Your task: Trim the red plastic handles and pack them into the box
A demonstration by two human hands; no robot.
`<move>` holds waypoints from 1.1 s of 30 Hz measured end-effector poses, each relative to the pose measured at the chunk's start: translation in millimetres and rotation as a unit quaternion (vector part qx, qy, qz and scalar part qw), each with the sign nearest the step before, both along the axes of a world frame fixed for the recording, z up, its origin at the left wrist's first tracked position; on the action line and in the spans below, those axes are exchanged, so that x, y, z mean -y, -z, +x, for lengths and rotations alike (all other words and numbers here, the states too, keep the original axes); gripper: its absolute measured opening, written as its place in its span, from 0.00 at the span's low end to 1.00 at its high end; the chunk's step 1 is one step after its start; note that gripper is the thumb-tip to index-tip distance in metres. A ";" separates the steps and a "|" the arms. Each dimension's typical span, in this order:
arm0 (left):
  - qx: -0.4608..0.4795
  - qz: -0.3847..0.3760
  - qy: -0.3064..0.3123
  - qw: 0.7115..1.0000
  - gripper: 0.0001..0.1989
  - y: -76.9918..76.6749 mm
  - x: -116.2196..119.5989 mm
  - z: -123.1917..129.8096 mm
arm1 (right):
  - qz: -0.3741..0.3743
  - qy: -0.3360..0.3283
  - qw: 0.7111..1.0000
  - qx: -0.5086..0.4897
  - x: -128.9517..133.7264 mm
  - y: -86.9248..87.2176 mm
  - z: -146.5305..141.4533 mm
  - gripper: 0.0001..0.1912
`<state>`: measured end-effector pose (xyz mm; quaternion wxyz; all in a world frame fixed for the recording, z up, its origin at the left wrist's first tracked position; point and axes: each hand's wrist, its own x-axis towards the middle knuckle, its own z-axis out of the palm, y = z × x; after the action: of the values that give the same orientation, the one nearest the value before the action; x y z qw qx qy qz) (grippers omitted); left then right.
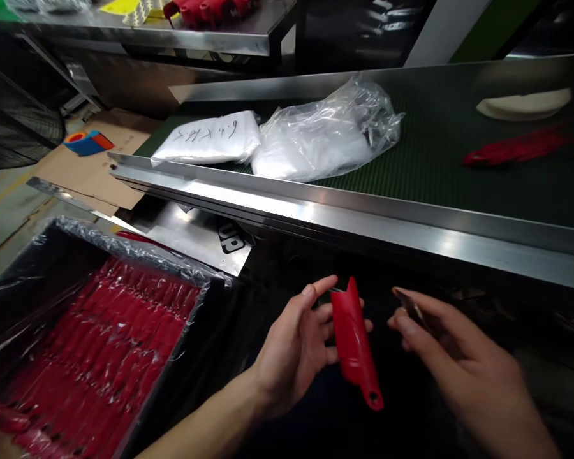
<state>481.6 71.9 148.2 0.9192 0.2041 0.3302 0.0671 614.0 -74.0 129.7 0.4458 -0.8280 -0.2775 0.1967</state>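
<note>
My left hand [294,354] is closed around a red plastic part [351,338], long and curved like a handle shell, with a hole at its lower end. It tilts, with that end toward the lower right. A thin metal tip shows near its top, beside my index finger. To the right, my right hand [463,363] pinches a small, thin, dark blade-like piece [411,307] between thumb and fingers. A gap separates that piece from the red part. The rest of what my right hand holds is hidden or blurred.
A dark green conveyor belt [435,153] with a metal rail [316,207] runs across. On it lie two plastic-wrapped white packs [210,137], a blurred red piece [516,148] and a cream curved piece [523,105]. A plastic-lined black crate [23,280] holds rows of red parts.
</note>
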 end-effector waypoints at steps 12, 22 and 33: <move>0.024 -0.043 -0.051 0.997 0.27 0.8 -19.2 -8.7 | 0.043 0.045 0.951 -0.302 -10.3 26.8 -38.5 0.23; -0.011 -0.003 -0.015 1.000 0.22 5.9 -14.4 -12.2 | 0.073 0.013 0.989 -0.129 -7.6 9.1 -42.0 0.16; -0.011 0.080 0.053 0.995 0.15 -4.7 5.3 -10.0 | 0.084 -0.178 0.942 0.271 -10.1 -24.2 -9.4 0.22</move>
<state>471.6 66.6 152.9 0.8983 0.2951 0.3227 0.0424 604.6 -63.9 153.9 0.3790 -0.7468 -0.5462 0.0170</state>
